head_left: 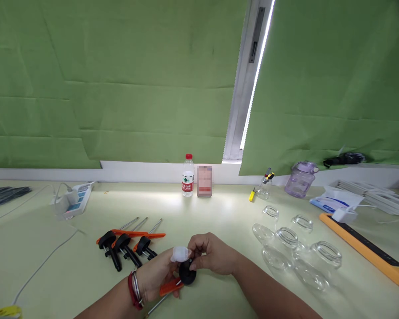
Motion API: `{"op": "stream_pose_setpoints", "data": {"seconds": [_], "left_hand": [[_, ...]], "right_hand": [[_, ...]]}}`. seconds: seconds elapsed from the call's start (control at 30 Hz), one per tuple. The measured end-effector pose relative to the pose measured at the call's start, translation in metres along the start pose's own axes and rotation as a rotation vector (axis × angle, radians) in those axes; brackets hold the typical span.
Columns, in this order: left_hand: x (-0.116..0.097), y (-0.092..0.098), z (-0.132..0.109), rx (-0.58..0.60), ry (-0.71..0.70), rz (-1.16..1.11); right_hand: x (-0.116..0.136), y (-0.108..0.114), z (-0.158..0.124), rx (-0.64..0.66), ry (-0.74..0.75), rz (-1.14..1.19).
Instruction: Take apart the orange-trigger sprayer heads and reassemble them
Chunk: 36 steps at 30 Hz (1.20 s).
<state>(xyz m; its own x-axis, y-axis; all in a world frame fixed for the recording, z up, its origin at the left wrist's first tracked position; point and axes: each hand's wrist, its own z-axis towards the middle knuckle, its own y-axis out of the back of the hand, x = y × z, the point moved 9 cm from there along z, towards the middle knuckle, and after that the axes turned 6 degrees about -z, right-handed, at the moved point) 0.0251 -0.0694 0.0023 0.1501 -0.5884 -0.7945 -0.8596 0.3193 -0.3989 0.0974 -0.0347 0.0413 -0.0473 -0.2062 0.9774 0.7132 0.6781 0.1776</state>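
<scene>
In the lower middle, my left hand is closed around a black bottle cap with an orange lever and a thin metal tube pointing down and left. A whitish wrap covers the tip of my left thumb. My right hand pinches at the upper edge of the same cap; whether a small part sits between those fingertips is hidden. Left of my hands lie three similar black caps with orange levers, black handles and metal tubes.
Several clear glass bottles are on the right. Behind them are a small yellow screwdriver and a purple jug. An orange-and-black power strip lies far right. A water bottle and a phone stand by the wall. A white cable crosses the left.
</scene>
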Motion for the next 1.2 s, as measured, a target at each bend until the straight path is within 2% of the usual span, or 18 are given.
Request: {"op": "stream_pose_setpoints", "data": {"seconds": [0.53, 0.77, 1.2], "left_hand": [[-0.004, -0.006, -0.005, 0.009, -0.005, 0.029], [-0.009, -0.013, -0.007, 0.063, -0.01, 0.043], [-0.006, -0.01, -0.005, 0.048, -0.018, 0.055]], "right_hand": [[-0.001, -0.001, -0.001, 0.002, -0.027, 0.04], [0.003, -0.002, -0.001, -0.006, -0.016, 0.028], [-0.001, -0.003, 0.0, 0.005, -0.02, 0.055]]}}
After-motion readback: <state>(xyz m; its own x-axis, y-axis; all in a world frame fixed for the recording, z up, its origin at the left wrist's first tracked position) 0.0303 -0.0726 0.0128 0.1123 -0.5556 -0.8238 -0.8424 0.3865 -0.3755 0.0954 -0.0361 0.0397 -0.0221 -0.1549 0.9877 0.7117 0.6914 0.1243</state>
